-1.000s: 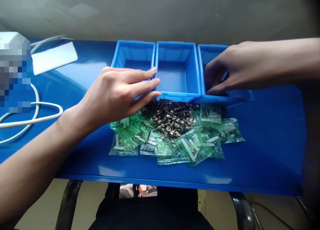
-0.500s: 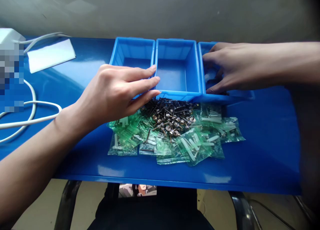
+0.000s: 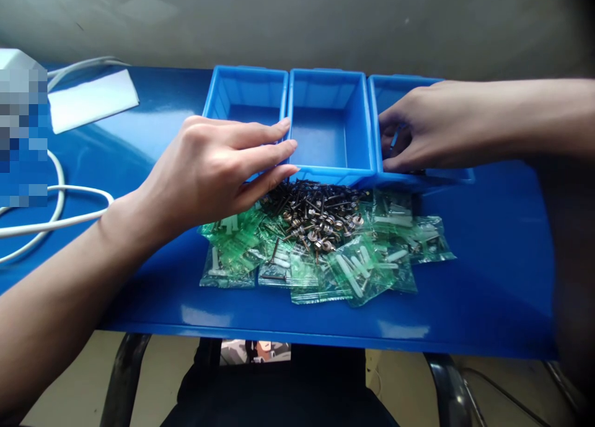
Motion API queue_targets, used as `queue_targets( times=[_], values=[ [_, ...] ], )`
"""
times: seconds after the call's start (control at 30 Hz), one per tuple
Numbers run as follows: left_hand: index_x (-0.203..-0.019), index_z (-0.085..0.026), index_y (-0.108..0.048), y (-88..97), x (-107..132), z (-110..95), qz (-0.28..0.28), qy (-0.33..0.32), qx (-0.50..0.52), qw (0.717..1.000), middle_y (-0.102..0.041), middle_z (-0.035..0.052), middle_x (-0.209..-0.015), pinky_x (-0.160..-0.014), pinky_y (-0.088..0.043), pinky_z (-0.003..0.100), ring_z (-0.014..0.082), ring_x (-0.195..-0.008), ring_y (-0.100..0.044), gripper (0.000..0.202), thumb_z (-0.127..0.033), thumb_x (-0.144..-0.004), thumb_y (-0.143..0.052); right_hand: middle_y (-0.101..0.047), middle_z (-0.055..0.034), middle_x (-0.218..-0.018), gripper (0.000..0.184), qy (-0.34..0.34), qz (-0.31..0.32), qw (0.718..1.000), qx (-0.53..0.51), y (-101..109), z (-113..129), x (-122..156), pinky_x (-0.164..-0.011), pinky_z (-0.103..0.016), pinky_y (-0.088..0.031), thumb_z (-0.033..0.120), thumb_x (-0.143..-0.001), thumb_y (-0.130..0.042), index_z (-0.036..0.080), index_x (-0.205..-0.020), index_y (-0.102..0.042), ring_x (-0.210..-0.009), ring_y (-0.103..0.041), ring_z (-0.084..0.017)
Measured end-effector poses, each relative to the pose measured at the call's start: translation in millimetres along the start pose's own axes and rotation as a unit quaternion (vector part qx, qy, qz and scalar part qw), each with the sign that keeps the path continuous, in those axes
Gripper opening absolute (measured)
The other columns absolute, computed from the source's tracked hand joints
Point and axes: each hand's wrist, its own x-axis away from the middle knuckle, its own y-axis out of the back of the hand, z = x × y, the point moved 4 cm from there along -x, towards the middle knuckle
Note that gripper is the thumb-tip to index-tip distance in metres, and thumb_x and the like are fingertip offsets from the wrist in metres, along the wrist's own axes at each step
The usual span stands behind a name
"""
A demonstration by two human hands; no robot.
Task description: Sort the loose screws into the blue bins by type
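My left hand (image 3: 227,160) is open, its fingers stretched out. The fingertips lie by the front of the left blue bin (image 3: 251,72) and the middle blue bin (image 3: 332,168), holding nothing visible. My right hand (image 3: 418,129) reaches down into the right blue bin (image 3: 404,80). Its thumb and forefinger stand apart, and the other fingers are partly hidden. A small pale sliver shows in that gap; I cannot make out what it is. In front of the bins lies a heap of dark screws with washers (image 3: 320,219), on and among green-tinted clear packets (image 3: 362,269) of pale plugs and screws.
The bins stand side by side near the back of the blue table (image 3: 493,278), close to a grey wall (image 3: 325,24). A white card (image 3: 93,101) and white cables (image 3: 60,194) lie at the left. Dark chair armrests (image 3: 123,377) flank the table's front edge.
My right hand has shifted slightly within the right bin, its fingers now more curled. My left hand keeps its place, and the heap and packets look the same.
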Motion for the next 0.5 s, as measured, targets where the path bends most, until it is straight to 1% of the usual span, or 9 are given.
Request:
queue_targets(
  times=[0.1,0.17,0.23,0.3,0.37,0.43,0.5],
  values=[
    [-0.122,-0.026,-0.078,0.8,0,-1,-0.014,-0.009,-0.006,1.000,-0.080,-0.0008,-0.130,-0.078,-0.071,0.030,0.0206,-0.103,-0.084,0.024,-0.038,-0.111,-0.061,-0.072,-0.0014,-0.085,0.035,-0.011,-0.008,0.999,0.031,0,2,1,-0.062,-0.034,-0.037,0.051,-0.098,-0.072,0.018,-0.101,-0.080,-0.066,-0.053,-0.009],
    [-0.122,-0.026,-0.078,0.4,0,-1,-0.010,-0.007,-0.009,1.000,-0.080,-0.0013,-0.130,-0.078,-0.071,0.031,0.0208,-0.103,-0.084,0.024,-0.038,-0.111,-0.061,-0.073,-0.0019,-0.084,0.036,-0.030,-0.024,0.998,0.048,1,4,3,-0.063,-0.035,-0.037,0.053,-0.096,-0.074,0.018,-0.102,-0.081,-0.068,-0.056,-0.010],
    [-0.123,-0.027,-0.078,0.1,1,-1,-0.004,-0.003,-0.008,1.000,-0.080,-0.0016,-0.130,-0.079,-0.072,0.032,0.0213,-0.103,-0.084,0.025,-0.040,-0.112,-0.059,-0.074,-0.0013,-0.081,0.038,-0.039,-0.046,0.997,0.057,5,9,5,-0.062,-0.034,-0.038,0.055,-0.094,-0.078,0.019,-0.103,-0.082,-0.065,-0.058,-0.010],
    [-0.123,-0.027,-0.078,0.3,0,-1,-0.003,-0.002,-0.008,1.000,-0.080,-0.0015,-0.130,-0.079,-0.071,0.031,0.0209,-0.104,-0.084,0.026,-0.040,-0.112,-0.059,-0.076,0.0003,-0.078,0.038,-0.033,-0.057,0.996,0.059,9,15,6,-0.058,-0.032,-0.039,0.055,-0.092,-0.081,0.019,-0.104,-0.083,-0.059,-0.059,-0.008],
    [-0.122,-0.025,-0.078,1.1,0,-1,-0.011,-0.009,-0.005,1.000,-0.080,-0.0005,-0.130,-0.079,-0.070,0.029,0.0206,-0.104,-0.084,0.025,-0.038,-0.112,-0.060,-0.078,0.0027,-0.081,0.036,-0.030,-0.061,0.996,0.065,14,16,7,-0.057,-0.030,-0.040,0.054,-0.089,-0.084,0.022,-0.106,-0.084,-0.058,-0.061,-0.007],
    [-0.122,-0.023,-0.078,1.5,1,-2,-0.017,-0.017,0.002,1.000,-0.080,0.0008,-0.131,-0.078,-0.070,0.029,0.0215,-0.104,-0.084,0.024,-0.036,-0.111,-0.062,-0.080,0.0069,-0.085,0.038,-0.040,-0.088,0.992,0.085,20,7,9,-0.059,-0.030,-0.042,0.058,-0.083,-0.087,0.028,-0.107,-0.086,-0.066,-0.067,-0.007],
    [-0.122,-0.024,-0.079,1.2,1,-1,-0.018,-0.016,0.011,1.000,-0.079,0.0011,-0.131,-0.078,-0.070,0.031,0.0228,-0.105,-0.084,0.024,-0.036,-0.111,-0.062,-0.081,0.0096,-0.090,0.045,-0.052,-0.143,0.986,0.068,25,-11,14,-0.066,-0.033,-0.046,0.067,-0.078,-0.084,0.033,-0.107,-0.087,-0.082,-0.073,-0.011]
  ],
)
